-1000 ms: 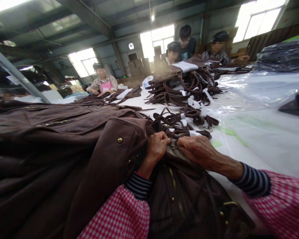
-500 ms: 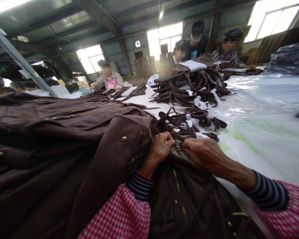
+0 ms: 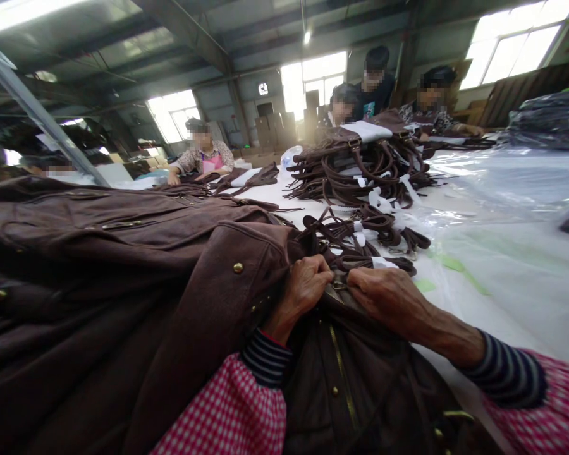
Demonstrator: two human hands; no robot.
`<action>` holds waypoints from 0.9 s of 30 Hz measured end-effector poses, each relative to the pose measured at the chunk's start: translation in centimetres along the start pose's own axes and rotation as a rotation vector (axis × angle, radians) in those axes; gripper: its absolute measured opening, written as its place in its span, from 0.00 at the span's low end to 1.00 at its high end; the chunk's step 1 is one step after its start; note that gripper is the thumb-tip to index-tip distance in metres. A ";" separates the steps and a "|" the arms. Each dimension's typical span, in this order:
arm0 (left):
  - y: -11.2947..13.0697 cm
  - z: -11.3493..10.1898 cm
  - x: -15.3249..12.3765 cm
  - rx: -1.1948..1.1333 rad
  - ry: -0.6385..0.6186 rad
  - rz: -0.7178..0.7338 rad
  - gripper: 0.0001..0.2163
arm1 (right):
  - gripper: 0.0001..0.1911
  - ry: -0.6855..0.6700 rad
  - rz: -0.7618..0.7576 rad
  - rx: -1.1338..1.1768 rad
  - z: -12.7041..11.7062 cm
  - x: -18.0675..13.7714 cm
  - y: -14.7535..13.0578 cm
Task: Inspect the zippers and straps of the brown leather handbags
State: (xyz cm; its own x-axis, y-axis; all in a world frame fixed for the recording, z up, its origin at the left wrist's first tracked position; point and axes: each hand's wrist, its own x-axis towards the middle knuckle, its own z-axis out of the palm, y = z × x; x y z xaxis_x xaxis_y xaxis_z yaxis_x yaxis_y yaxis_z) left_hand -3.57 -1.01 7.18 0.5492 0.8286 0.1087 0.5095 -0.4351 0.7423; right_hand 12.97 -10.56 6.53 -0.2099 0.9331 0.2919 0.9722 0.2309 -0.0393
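Note:
A brown leather bag (image 3: pixel 308 379) with brass zippers and studs lies in front of me. My left hand (image 3: pixel 308 281) is closed on the edge of its opening, thumb and fingers pinched together. On the other side of the zipper, my right hand (image 3: pixel 384 294) grips the opposite edge, its fingers curled in. A small metal zipper pull (image 3: pixel 339 285) shows between the two hands. Against my left forearm rests more brown leather (image 3: pixel 227 278) with a brass stud and zippers, piled high. Just beyond my hands lie bundled brown straps (image 3: pixel 374 227) with white paper wraps.
A stack of brown handbags (image 3: pixel 360 158) with looped handles stands farther back on the white table (image 3: pixel 289 215). Clear plastic sheeting (image 3: pixel 526 253) covers the right side, with dark wrapped packs (image 3: pixel 550 117) behind. Several people work across the table. A metal post (image 3: pixel 47 114) slants at left.
Both hands keep their hold at nearly the same place on the bag. The view has tilted slightly. Across the table, the person in the pink apron has moved an arm a little.

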 end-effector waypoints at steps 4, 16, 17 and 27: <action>0.0 -0.1 -0.1 -0.019 -0.002 0.016 0.05 | 0.10 -0.017 0.001 0.023 0.0 0.3 0.0; -0.4 0.0 -0.1 -0.059 -0.025 0.023 0.05 | 0.10 -0.079 0.048 0.072 0.1 0.9 -0.3; -0.5 0.0 0.0 -0.064 -0.027 0.027 0.05 | 0.10 -0.091 0.053 0.080 0.1 1.1 -0.4; -1.2 -0.2 -0.1 -0.253 -0.069 0.088 0.09 | 0.10 -0.151 0.154 0.139 0.8 1.7 -0.5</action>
State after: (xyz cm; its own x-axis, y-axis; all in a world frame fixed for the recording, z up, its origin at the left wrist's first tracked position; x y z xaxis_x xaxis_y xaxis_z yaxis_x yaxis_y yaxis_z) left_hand -4.32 -0.49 6.41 0.6323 0.7617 0.1414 0.2812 -0.3957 0.8743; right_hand 12.05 -8.91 6.24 -0.0833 0.9884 0.1267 0.9724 0.1084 -0.2066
